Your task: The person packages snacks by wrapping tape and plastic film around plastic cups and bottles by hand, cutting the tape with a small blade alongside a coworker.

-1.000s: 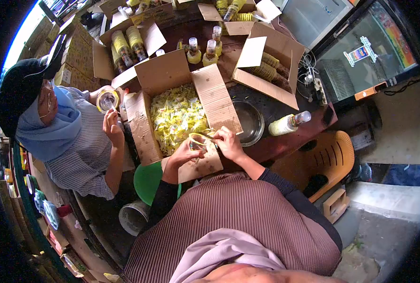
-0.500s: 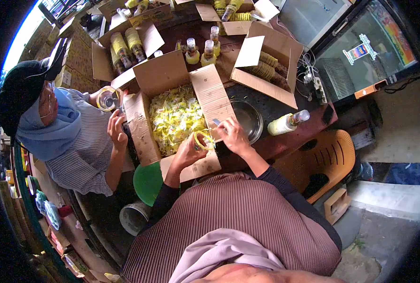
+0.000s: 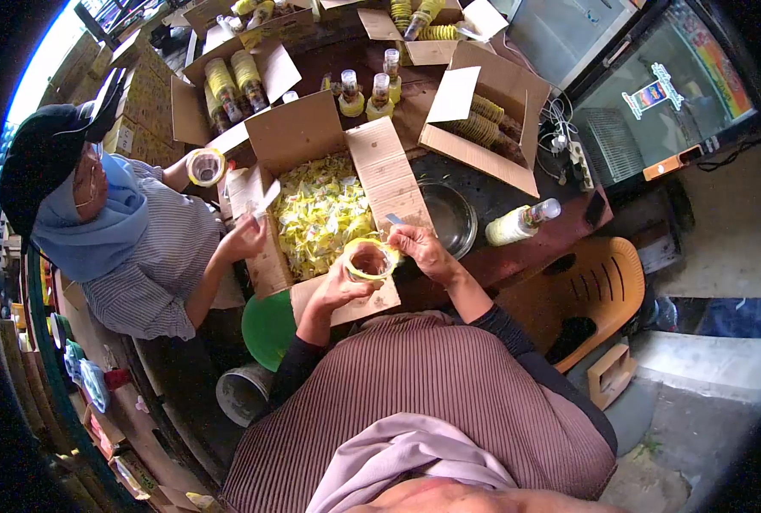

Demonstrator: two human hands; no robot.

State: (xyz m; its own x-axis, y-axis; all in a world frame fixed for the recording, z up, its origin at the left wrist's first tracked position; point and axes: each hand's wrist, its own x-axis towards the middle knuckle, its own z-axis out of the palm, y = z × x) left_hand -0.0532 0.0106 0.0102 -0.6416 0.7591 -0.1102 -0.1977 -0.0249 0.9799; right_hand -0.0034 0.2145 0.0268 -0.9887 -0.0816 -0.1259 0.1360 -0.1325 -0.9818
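Note:
A clear plastic cup [image 3: 369, 260] with a yellow rim is in my left hand [image 3: 339, 289], whose fingers wrap round its side. My right hand [image 3: 423, 249] is closed at the cup's right edge, pinching a small tool with a grey-blue tip [image 3: 394, 219]. Both hands are over the near flap of an open cardboard box [image 3: 295, 128]. Yellow and white scraps [image 3: 322, 214] fill that box. A glass bowl [image 3: 449, 221] stands just right of it.
At the left a co-worker [image 3: 141, 248] holds another cup [image 3: 205, 167] and a pale blade-like tool. A stack of cups [image 3: 521, 222] lies on the table's right. Further boxes [image 3: 491, 120] of cups stand behind. An orange chair [image 3: 598, 291] and a green basin [image 3: 269, 332] are nearby.
My left hand has turned the cup so its opening faces up toward me. My right hand moved away, then back to the rim. The co-worker's hand moved toward the box with the pale tool.

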